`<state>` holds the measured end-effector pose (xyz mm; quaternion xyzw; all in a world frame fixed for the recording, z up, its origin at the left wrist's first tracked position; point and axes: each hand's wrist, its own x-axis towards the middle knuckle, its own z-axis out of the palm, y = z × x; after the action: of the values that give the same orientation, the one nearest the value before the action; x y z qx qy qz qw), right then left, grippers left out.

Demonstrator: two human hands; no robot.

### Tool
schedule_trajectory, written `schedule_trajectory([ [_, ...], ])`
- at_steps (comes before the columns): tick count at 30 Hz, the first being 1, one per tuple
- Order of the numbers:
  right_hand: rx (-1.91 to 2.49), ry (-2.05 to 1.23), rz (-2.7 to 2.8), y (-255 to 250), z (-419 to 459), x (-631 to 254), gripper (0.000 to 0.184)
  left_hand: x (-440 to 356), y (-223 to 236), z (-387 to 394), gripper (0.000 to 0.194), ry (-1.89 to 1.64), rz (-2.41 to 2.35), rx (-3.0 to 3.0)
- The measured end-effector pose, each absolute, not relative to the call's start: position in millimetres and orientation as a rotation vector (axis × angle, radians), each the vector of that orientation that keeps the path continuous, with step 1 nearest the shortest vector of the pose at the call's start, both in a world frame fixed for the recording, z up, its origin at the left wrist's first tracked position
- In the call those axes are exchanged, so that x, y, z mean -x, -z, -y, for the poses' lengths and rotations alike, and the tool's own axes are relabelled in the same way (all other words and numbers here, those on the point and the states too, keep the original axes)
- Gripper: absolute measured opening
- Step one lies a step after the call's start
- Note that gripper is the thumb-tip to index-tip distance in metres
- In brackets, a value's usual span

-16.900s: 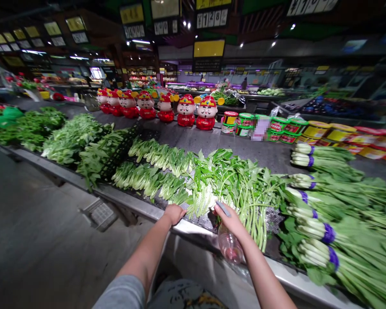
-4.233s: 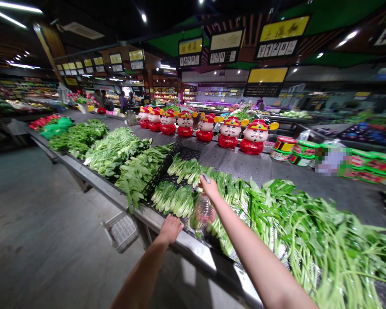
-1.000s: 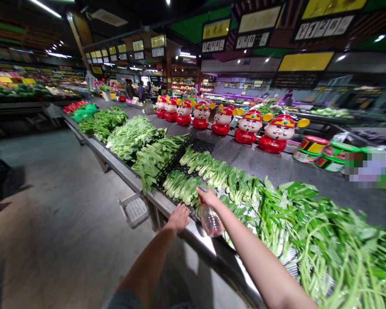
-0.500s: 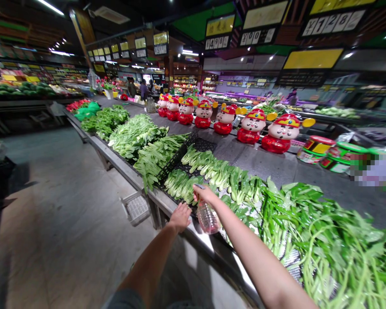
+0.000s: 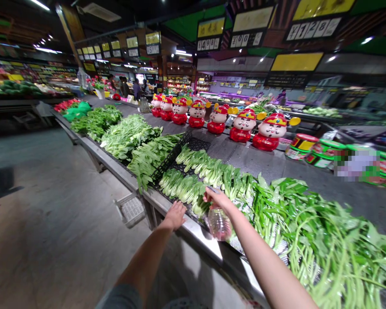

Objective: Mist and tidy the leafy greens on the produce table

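My right hand [image 5: 219, 200] is closed round the neck of a clear, ribbed spray bottle [image 5: 219, 224] with a grey top and a little pinkish content low down. It hangs over the front row of small bok choy [image 5: 182, 185], near the shelf's front edge. My left hand [image 5: 175, 214] lies on the metal rail [image 5: 167, 205] with fingers stretched out, holding nothing. Behind it runs a second row of bok choy [image 5: 209, 165]. Right of the bottle spreads a wet pile of long-stemmed leafy greens [image 5: 305, 214].
A black crate divider [image 5: 172, 159] separates the bok choy from other leafy greens [image 5: 125, 135] at left. Red figurine jars [image 5: 241, 125] and stacked tubs [image 5: 300, 146] line the back. A grey plastic basket [image 5: 131, 210] sits below the shelf. Price signs hang overhead.
Since the earliest frame, the view has turned left and my right hand has carried the bottle from the long-stemmed greens to the bok choy. Lately the bottle has shifted slightly right.
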<state>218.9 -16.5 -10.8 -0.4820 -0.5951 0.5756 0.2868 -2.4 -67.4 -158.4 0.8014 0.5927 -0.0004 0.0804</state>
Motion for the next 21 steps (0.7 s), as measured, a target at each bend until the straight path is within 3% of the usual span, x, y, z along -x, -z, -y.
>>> schedule_trajectory([
  [7,1.326,-1.573,1.426,20.1,48.2,-243.6,0.038,-0.8,154.5,64.6,0.048,-0.010,-1.828,-2.407],
  [14,1.338,-1.644,1.350,36.3,69.9,-256.6,0.042,-8.1,151.4,65.8,0.053,-0.021,-1.850,-2.422],
  [21,1.327,-1.715,1.095,17.9,82.3,-278.9,0.025,-33.7,149.9,63.8,0.052,-0.020,-1.730,-2.489],
])
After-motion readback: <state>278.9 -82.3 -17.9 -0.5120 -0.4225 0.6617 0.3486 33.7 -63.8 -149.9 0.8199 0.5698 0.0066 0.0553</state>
